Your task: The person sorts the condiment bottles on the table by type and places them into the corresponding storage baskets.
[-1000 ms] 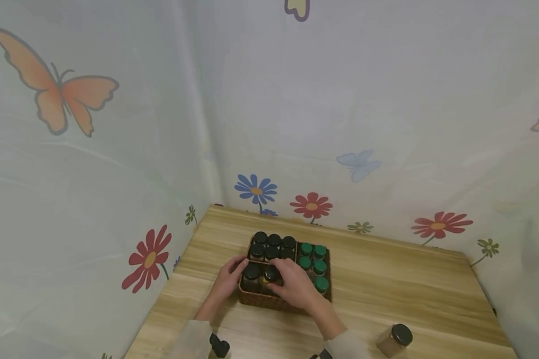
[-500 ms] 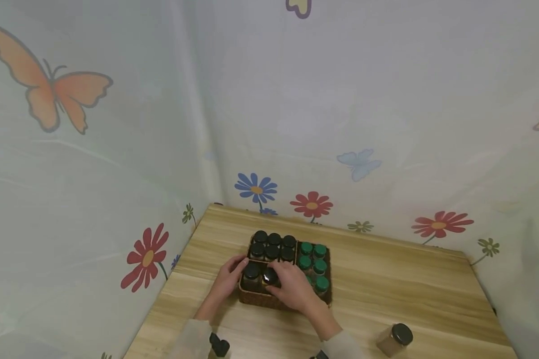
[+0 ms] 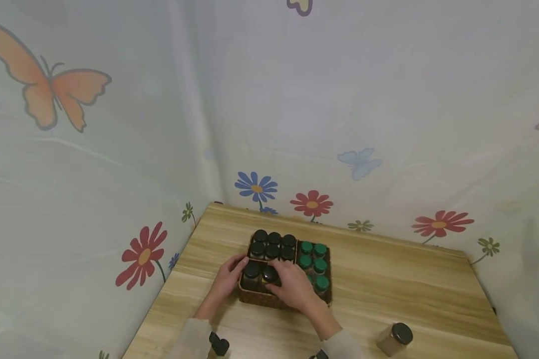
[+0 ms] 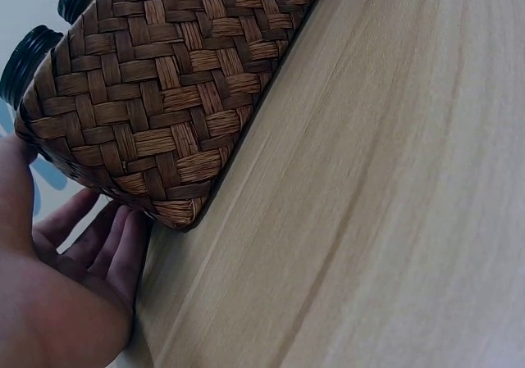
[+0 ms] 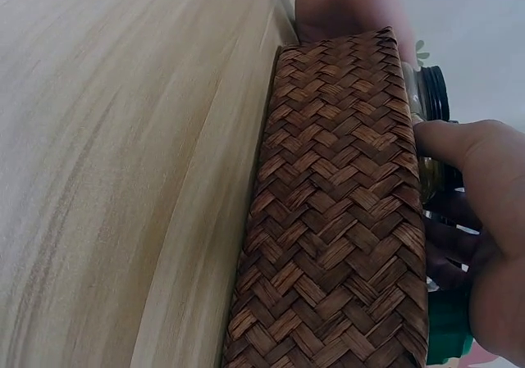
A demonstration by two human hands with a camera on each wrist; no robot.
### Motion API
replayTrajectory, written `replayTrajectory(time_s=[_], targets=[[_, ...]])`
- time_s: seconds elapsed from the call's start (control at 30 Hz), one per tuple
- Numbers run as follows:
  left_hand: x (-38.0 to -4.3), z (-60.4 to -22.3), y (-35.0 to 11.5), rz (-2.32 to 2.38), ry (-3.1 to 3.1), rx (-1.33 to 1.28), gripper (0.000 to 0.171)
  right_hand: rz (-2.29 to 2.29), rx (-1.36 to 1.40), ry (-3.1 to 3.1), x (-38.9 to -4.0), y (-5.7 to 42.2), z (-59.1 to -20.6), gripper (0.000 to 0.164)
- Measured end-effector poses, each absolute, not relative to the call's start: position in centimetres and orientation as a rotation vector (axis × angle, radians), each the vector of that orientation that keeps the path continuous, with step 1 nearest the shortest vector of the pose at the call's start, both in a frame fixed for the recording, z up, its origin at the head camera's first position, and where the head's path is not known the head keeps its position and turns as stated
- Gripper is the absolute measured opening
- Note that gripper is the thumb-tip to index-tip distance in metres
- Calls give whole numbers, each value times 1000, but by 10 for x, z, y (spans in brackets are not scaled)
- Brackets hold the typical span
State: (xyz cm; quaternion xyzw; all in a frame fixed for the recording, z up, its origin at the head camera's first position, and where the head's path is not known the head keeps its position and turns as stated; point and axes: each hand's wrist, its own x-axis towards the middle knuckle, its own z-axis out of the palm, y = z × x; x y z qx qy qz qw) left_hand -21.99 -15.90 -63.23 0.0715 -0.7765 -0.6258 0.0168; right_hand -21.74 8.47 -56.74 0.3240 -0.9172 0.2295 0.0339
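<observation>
A brown woven basket (image 3: 265, 299) with compartments stands on the table. My left hand (image 3: 229, 276) rests against its left end; in the left wrist view, the thumb lies by the rim and the fingers (image 4: 123, 249) touch the outer wall. My right hand (image 3: 294, 286) reaches over the front compartment and pinches a black-lidded jar (image 3: 270, 274) between thumb and fingers. To that jar's left, another black-lidded jar (image 3: 251, 271) sits in the same compartment. In the right wrist view, the right thumb (image 5: 447, 143) is by the rim; the held jar is largely hidden.
Several black-lidded jars (image 3: 273, 249) fill the back left compartment, and several green-lidded jars (image 3: 320, 266) stand in the right one. A loose jar with a black lid (image 3: 393, 340) stands on the wooden table (image 3: 386, 284) at front right. Patterned cloth walls (image 3: 386, 99) surround the table.
The lid of the jar in my right hand has tilted slightly and come upright again. My left hand keeps its place at the basket. The head view has shifted a little.
</observation>
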Motion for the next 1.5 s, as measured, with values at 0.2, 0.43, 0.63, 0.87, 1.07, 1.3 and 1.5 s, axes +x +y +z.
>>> replayTrajectory(time_s=[0.2, 0.43, 0.63, 0.87, 1.07, 1.3, 1.5], targets=[[-219, -635, -161, -1943, -2420, 233, 64, 719, 1049, -2803, -216, 85, -565, 57], [-217, -634, -161, -1948, -2413, 230, 62, 777, 1079, -2765, -207, 108, -545, 56], [-217, -636, -160, -1932, -2414, 222, 61, 850, 1065, -2599, -204, 151, -530, 47], [-218, -639, -158, -1929, -2431, 193, 62, 883, 993, -2556, -199, 219, -524, 42], [-216, -640, -156, -1941, -2422, 208, 62, 841, 848, -2695, -187, 277, -524, 39], [-216, -639, -154, -1958, -2378, 216, 58, 807, 723, -2863, -171, 329, -517, 37], [-210, -624, -149, -1954, -2363, 247, 49, 772, 742, -2989, -165, 362, -524, 41]])
